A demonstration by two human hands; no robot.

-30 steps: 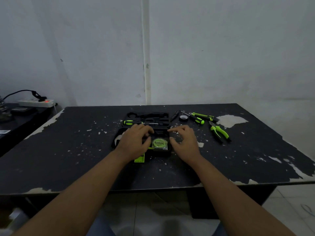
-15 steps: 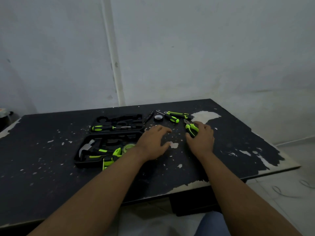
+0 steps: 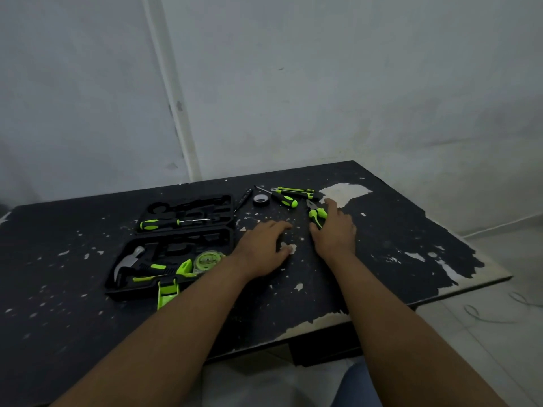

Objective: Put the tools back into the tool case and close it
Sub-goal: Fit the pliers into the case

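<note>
The black tool case lies open on the left of the table. Its near half holds a hammer and a green tape measure; a green-handled screwdriver lies in the far half. My right hand is curled over the green handles of the pliers, which rest on the table to the right of the case. My left hand lies flat on the table between case and pliers, fingers apart, holding nothing.
Behind the hands lie a roll of black tape, a second screwdriver, a green-and-black knife-like tool and a thin dark probe. The table's chipped right edge is close. A wall stands right behind the table.
Both hands left the case and moved right. My right hand reached the pliers and has closed further round their handles; my left hand settled flat on the table. The view swung right.
</note>
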